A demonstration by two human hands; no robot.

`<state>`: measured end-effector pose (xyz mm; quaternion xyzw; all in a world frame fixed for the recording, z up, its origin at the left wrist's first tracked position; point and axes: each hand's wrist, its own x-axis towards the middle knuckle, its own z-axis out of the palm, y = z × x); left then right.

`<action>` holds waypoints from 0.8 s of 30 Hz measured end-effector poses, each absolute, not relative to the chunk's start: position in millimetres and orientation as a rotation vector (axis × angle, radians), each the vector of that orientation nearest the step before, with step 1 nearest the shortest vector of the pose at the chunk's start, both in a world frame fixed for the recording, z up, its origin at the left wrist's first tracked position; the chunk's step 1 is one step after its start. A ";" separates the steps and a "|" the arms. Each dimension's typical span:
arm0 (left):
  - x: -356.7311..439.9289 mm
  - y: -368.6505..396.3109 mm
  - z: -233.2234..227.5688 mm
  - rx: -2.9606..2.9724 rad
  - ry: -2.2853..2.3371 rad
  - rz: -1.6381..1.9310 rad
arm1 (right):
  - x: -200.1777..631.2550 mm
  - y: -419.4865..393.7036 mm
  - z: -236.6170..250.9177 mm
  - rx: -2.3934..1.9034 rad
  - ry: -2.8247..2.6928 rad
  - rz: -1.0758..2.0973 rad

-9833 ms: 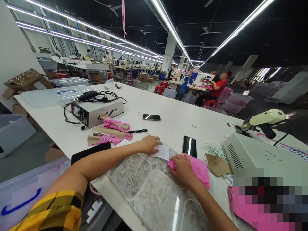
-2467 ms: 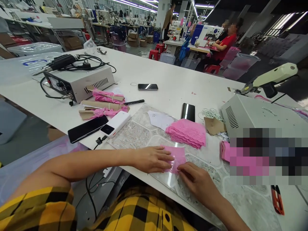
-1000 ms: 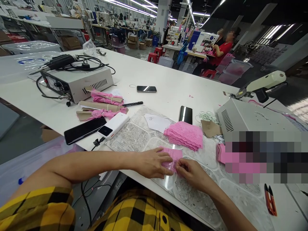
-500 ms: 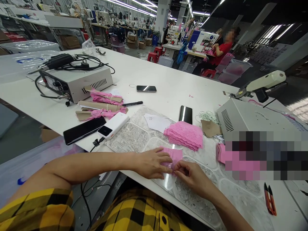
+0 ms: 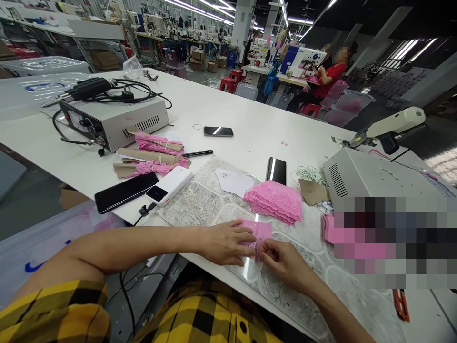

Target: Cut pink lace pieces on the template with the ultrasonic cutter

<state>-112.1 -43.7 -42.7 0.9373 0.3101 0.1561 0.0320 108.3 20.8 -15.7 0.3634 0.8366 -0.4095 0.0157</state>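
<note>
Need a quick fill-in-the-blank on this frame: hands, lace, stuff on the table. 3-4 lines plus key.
1. Both hands, left hand and right hand, touch a single piece of lace coloured ____.
2. The stack of pink lace lies just in front of the black ____.
3. The white power bank lies beside a black phone, on that phone's ____ side.

Missing words: pink; phone; right
</note>
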 end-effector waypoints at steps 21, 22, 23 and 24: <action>-107.7 -42.9 -34.5 2.885 0.976 0.346 | 103.1 26.6 -14.5 1.164 2.515 -1.477; -107.3 -42.6 -34.2 2.882 0.979 0.355 | 102.4 26.8 -14.8 1.169 2.513 -1.475; -107.0 -42.5 -33.7 2.878 0.980 0.362 | 101.7 27.1 -15.3 1.176 2.511 -1.472; -106.8 -42.3 -32.9 2.874 0.978 0.366 | 101.1 27.3 -15.8 1.184 2.508 -1.468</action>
